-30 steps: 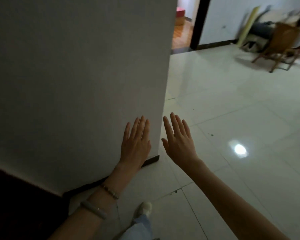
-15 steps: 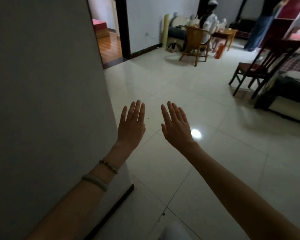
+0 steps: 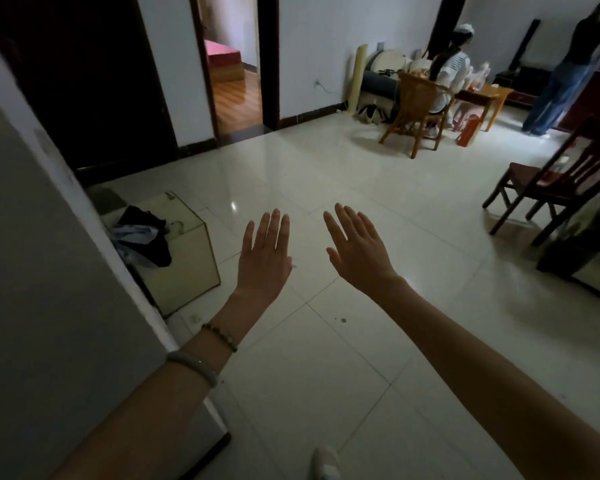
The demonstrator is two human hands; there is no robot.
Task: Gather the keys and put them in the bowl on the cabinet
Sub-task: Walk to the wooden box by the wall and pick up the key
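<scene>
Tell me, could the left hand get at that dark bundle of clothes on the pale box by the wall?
Probably yes. The left hand is open, empty and held out over bare floor tiles, and the clothes lie uncovered on top of the pale box just to its left. Nothing stands between them, though the person may need to lean closer.

Place: a home's living room.
Floor: glossy white tiles (image 3: 326,174).
Far left: a doorway (image 3: 232,74) onto a bedroom with a pink bed (image 3: 222,53).
Far right: wicker chair (image 3: 416,109), low wooden table (image 3: 489,93).
Right: dark wooden chair (image 3: 555,181).
</scene>
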